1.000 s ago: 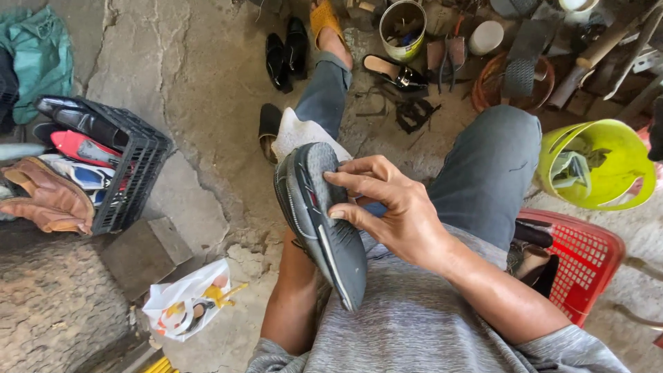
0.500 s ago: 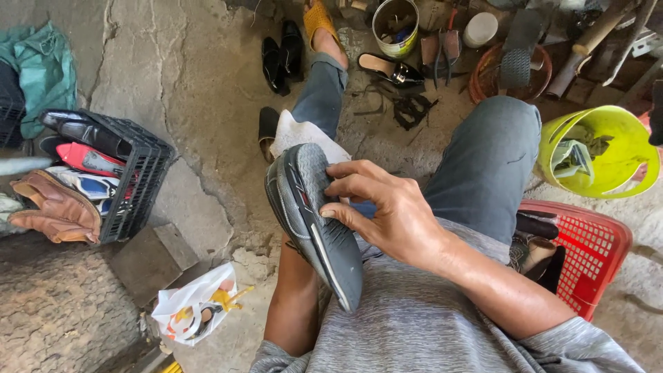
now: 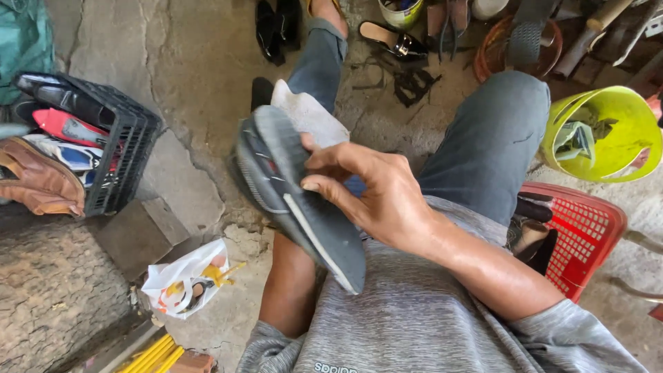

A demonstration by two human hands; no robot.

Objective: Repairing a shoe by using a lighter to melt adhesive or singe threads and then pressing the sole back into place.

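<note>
A dark grey shoe (image 3: 276, 186) is held sole-up over my lap, its grey insole (image 3: 324, 242) partly lifted out. My right hand (image 3: 376, 197) presses its fingers on the sole and insole edge, gripping the shoe. My left hand is hidden behind the shoe; only its forearm (image 3: 290, 290) shows below, reaching up to the shoe. A white cloth (image 3: 307, 114) lies on my left knee behind the shoe.
A black crate (image 3: 121, 148) of shoes and a brown shoe (image 3: 38, 179) stand at left. A white plastic bag (image 3: 183, 280) lies on the floor. At right are a red basket (image 3: 583, 235) and a yellow-green bucket (image 3: 608, 135). Tools and sandals lie beyond my feet.
The view has shifted slightly downward. My right hand's fingers have moved along the sole toward the insole edge; the shoe stays over my lap.
</note>
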